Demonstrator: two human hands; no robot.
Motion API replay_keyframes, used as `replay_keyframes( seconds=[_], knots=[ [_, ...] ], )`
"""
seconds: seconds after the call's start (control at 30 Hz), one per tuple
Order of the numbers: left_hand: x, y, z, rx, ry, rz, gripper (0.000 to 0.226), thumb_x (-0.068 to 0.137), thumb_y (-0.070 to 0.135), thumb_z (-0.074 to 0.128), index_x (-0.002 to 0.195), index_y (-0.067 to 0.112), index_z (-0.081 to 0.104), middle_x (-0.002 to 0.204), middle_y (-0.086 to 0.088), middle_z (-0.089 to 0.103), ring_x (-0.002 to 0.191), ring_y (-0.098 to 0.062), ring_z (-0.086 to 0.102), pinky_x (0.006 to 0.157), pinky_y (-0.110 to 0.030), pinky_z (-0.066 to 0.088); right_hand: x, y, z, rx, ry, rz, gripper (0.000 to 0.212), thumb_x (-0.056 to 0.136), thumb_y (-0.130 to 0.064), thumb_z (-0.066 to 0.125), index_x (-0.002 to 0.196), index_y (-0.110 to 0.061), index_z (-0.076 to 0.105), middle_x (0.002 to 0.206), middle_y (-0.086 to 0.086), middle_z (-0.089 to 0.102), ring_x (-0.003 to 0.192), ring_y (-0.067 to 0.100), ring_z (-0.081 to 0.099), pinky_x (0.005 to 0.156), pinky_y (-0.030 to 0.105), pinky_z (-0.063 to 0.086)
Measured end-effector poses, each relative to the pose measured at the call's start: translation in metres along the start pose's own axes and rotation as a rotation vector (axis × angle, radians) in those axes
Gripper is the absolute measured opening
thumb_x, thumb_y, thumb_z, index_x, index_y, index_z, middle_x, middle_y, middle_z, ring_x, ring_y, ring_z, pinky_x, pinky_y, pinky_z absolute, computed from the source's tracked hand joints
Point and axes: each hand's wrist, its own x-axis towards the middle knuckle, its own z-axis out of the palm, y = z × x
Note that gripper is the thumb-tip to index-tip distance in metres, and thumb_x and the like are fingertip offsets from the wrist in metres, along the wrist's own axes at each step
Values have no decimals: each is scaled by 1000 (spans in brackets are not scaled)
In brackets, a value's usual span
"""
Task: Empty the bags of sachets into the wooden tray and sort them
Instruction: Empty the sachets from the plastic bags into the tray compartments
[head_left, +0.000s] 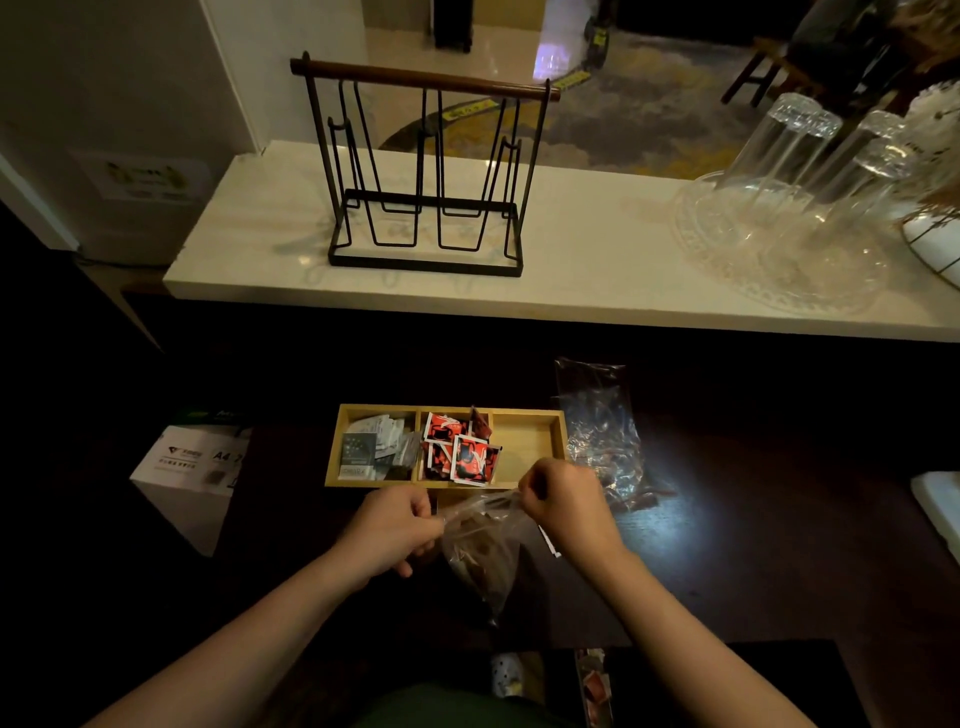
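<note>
Both hands pinch the mouth of a clear bag (483, 551), the left hand (397, 525) and right hand (563, 501) pulling it apart. The bag hangs below the fingers, long axis downward, brown sachets inside. The tray (556, 434) lies just beyond, by the table's far edge; its right compartment, nearest the right hand, is bare.

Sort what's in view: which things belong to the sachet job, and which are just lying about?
Job: tray; grey sachets; red sachets; bag held by left hand and right hand; empty bag.
Lying about: rack; glasses; glass plate; box.
</note>
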Motion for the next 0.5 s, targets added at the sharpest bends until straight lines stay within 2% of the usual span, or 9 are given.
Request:
replay_keyframes(
  seconds=[0.1, 0.17, 0.23, 0.3, 0.4, 0.5],
  knots=[
    [5, 8, -1, 33, -68, 34, 13, 84, 9, 59, 76, 15, 50, 71, -4, 66, 64, -13, 64, 45, -22, 49, -2, -11, -4, -191, 39, -121, 15, 83, -3, 58, 92, -13, 65, 93, 2, 61, 79, 22, 62, 66, 38, 56],
    [9, 12, -4, 14, -105, 61, 11, 85, 9, 57, 79, 15, 50, 70, -3, 67, 64, -15, 65, 47, -23, 50, -5, -25, -15, -126, 93, -244, 16, 85, -8, 59, 100, -13, 63, 97, 1, 59, 80, 20, 61, 68, 36, 55],
    [12, 15, -5, -8, -133, 87, 13, 86, 10, 59, 79, 16, 49, 69, -2, 65, 65, -16, 65, 49, -26, 52, -11, -42, -21, 6, -49, -350, 24, 87, -26, 60, 110, -16, 59, 104, 0, 60, 83, 14, 60, 73, 34, 54],
    [14, 17, -7, -1, -140, 110, 15, 85, 10, 59, 78, 18, 49, 68, 0, 62, 67, -17, 66, 52, -27, 53, -18, -53, -14, -50, -225, -398, 45, 84, -39, 64, 123, -22, 48, 113, 0, 60, 90, 18, 62, 73, 34, 51],
    [16, 16, -14, 34, -141, 116, 17, 79, 5, 59, 79, 18, 48, 60, 2, 61, 63, -16, 64, 60, -31, 53, -15, -41, 1, -194, -258, -398, 67, 83, -34, 68, 136, -32, 27, 116, 2, 60, 91, 27, 65, 65, 34, 49],
    [18, 13, -23, 107, -209, 115, 19, 77, 3, 61, 80, 18, 49, 54, 2, 62, 56, -13, 60, 62, -33, 50, -11, -27, 1, -217, -315, -374, 86, 82, -28, 70, 145, -31, 10, 104, 5, 63, 86, 27, 64, 63, 36, 49]
  ],
)
